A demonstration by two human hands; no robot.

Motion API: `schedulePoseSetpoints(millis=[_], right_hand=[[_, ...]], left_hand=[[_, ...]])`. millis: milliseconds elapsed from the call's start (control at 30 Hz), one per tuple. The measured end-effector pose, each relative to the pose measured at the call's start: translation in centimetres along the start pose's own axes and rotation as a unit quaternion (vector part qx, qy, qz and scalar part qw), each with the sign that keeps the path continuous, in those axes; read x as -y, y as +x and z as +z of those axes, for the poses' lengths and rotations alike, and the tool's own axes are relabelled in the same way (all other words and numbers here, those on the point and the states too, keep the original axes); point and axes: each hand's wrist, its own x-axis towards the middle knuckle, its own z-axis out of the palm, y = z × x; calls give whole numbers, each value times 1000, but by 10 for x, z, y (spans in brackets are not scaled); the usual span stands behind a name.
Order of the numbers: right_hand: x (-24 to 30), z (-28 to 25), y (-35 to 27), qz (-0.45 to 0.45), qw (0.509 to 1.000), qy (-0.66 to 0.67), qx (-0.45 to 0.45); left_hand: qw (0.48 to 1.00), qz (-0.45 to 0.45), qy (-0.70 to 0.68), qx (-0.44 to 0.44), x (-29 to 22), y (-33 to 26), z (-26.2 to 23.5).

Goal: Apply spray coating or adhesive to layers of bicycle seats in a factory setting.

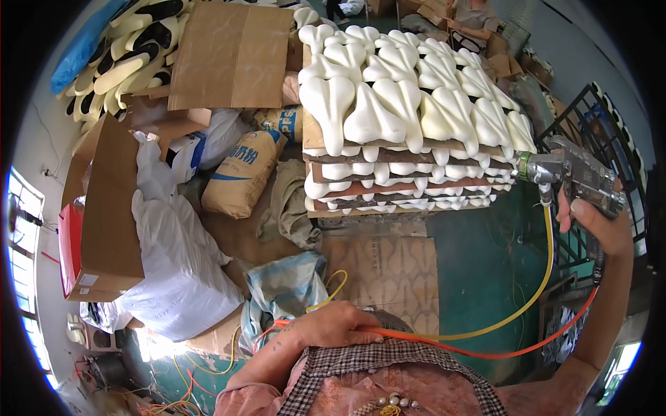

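**Unequal Posture of the Two Arms**

The right arm (610, 298) extends outward and bends at the elbow, its forearm rising nearly upright. The right hand (596, 220) is raised, inclined inward at the wrist, with thumb and fingers curled in a grip (the fingers are partly hidden). The left forearm (267, 357) slants inward from below; the left hand (340, 324) is closed, low and central, its back uppermost.
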Motion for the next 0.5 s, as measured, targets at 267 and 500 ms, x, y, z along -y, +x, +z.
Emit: schedulePoseSetpoints(millis=[267,500], right_hand=[[15,29,38,-56,997,18,46],[31,32,69,-86,996,-9,-6]], left_hand=[[1000,-25,-3,-17,-1,-6,-4],[998,-17,0,-55,9,-14,-8]])
